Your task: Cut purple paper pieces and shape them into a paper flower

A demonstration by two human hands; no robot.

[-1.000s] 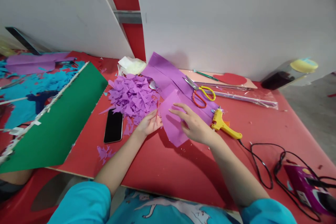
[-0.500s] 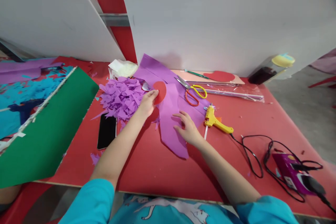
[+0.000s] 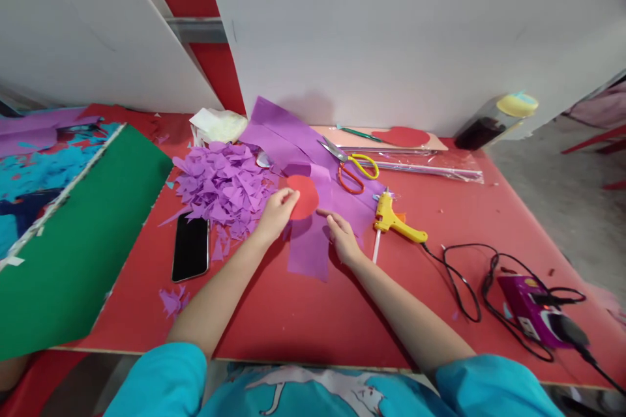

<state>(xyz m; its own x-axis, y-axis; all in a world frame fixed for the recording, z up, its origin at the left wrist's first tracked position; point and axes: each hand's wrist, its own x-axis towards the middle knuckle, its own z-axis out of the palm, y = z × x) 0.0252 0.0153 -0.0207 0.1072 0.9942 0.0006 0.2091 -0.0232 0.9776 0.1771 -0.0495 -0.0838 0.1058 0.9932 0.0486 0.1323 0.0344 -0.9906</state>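
Observation:
A red paper circle [image 3: 305,198] is pinched at its left edge by my left hand [image 3: 278,210], with thumb and fingers closed on it. Just right of the circle, my right hand [image 3: 342,234] has its index finger stretched toward the edge and its other fingers partly curled. I see nothing in that hand. Below both lies a strip of purple paper [image 3: 308,254], with larger purple sheets [image 3: 278,127] behind. Scissors [image 3: 348,163] with one yellow and one red handle rest on the purple paper. To the right is a yellow glue gun [image 3: 398,225] with a glue stick in it.
Purple paper scraps [image 3: 222,186] are heaped at left beside a phone [image 3: 190,246]. A green board [image 3: 92,234] leans over the table's left side. A cable runs to a purple power box [image 3: 531,313]. A yellow-lidded bottle [image 3: 493,122] stands at the back right.
My left hand has brought the red circle slightly right and toward me. My right hand's fingers have drawn in, off the purple strip, and it now sits close to the circle. The strip lies differently.

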